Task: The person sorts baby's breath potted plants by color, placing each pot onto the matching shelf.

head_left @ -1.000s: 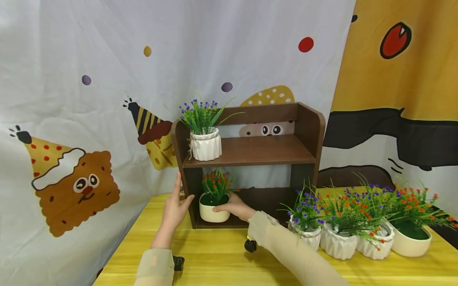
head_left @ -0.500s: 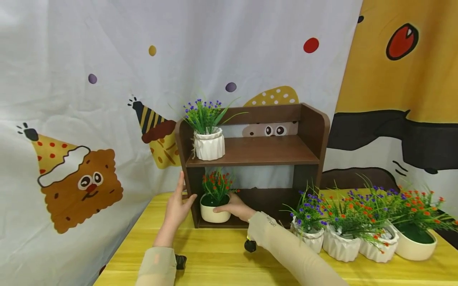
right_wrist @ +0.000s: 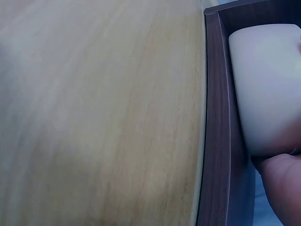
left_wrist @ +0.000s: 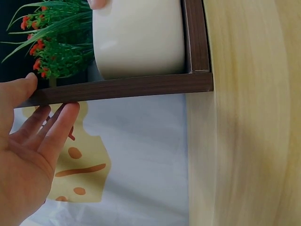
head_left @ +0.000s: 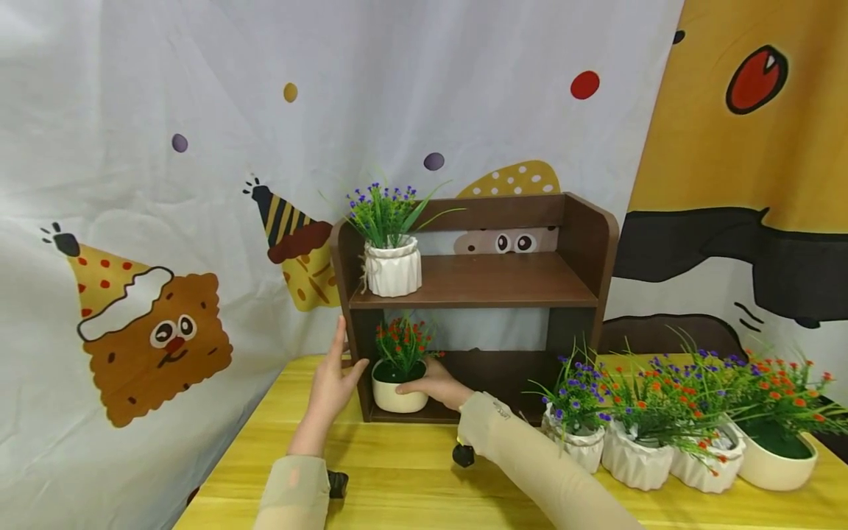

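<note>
My right hand [head_left: 439, 384] grips a cream oval pot [head_left: 400, 401] of artificial orange-red flowers, its thumb on the pot's near side. The pot sits at the left of the lower level of a brown two-tier shelf [head_left: 497, 302]. In the right wrist view only part of that hand [right_wrist: 284, 186] shows, against the pot [right_wrist: 265, 89]. My left hand [head_left: 329, 390] is at the shelf's left side panel. In the left wrist view, its thumb lies on one side of the panel [left_wrist: 117, 88] and its fingertips touch the other, pinching it.
A ribbed white pot [head_left: 394, 271] with purple flowers stands on the upper level at left. Several more potted flowers, among them a white pot [head_left: 636, 460] and a cream pot [head_left: 778, 467], stand right on the wooden table [head_left: 391, 471]. A printed curtain [head_left: 371, 88] hangs behind.
The head view has shifted slightly, so the scene sits a little further right in it. Both hands keep their places at the shelf panel and the cream pot.
</note>
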Motion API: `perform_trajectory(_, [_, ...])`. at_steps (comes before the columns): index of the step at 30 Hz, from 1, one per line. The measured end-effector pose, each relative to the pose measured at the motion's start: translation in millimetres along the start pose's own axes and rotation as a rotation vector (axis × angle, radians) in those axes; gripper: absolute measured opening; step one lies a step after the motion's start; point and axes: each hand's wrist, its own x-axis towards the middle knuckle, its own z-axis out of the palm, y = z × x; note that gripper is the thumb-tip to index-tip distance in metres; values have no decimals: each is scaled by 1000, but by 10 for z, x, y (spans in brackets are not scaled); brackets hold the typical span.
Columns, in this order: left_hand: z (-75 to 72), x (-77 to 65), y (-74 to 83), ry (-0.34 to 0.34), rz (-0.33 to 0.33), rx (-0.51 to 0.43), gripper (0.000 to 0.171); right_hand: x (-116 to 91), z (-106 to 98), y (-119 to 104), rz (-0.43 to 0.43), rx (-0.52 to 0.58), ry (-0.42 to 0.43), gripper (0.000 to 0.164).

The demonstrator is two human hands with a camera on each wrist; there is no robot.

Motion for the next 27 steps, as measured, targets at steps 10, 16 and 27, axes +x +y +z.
perform_trajectory(10, [-3,5,2,-9,-9,7,97,-29,-15,-22,73,-1,-14,110])
perform_trajectory(16, [34,0,-7,-11,-20,10,98,-70,-58,15,90,-6,-12,116])
perform_trajectory(27, [25,2,-29,-7,-34,-25,97,-482,-95,-215,79,-116,91,103])
